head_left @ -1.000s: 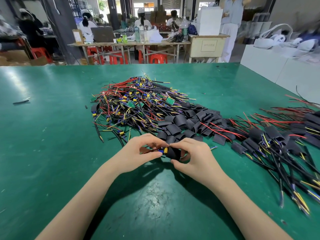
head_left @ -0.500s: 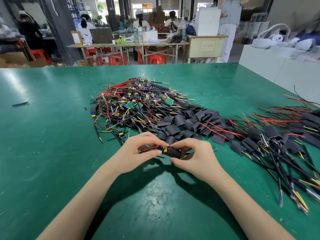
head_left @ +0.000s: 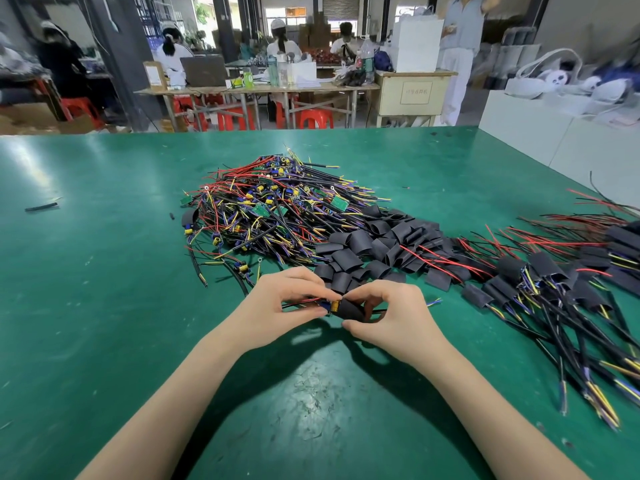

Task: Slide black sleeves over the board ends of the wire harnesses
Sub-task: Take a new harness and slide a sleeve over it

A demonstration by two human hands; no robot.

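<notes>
**Inspector:** State of the grip?

**Assistant:** The left hand [head_left: 277,308] pinches a wire harness [head_left: 313,304] by its board end, thumb below and fingers curled over the top. A yellow and blue component shows at the fingertips, and a red lead runs left under the palm. The right hand [head_left: 388,318] pinches a black sleeve [head_left: 349,309] between thumb and curled fingers. The sleeve's open mouth meets the component; how far the board sits inside cannot be told.

**Inspector:** Position of the work?

**Assistant:** Held just above the green table [head_left: 104,306], near the front centre, both forearms reaching in from the near edge. Thin wire tips [head_left: 434,301] show just past the right hand.

**Inspector:** Stock immediately beyond?

**Assistant:** A heap of loose black sleeves [head_left: 377,244] lies just behind the hands, its nearest pieces close to the fingers. Beyond it and to the left is a pile of unsleeved harnesses [head_left: 273,209], red, black, yellow and purple wires tangled together with small green boards showing.

**Inspector:** To the right?

**Assistant:** A spread of sleeved harnesses [head_left: 554,282], black sleeves over their ends, cables trailing toward the near right edge.

**Inspector:** Anything else on the surface?

**Assistant:** A short black strip [head_left: 41,207] lies alone at far left. Past the table, people sit at a workbench [head_left: 256,90] with red stools [head_left: 315,118] beneath it.
</notes>
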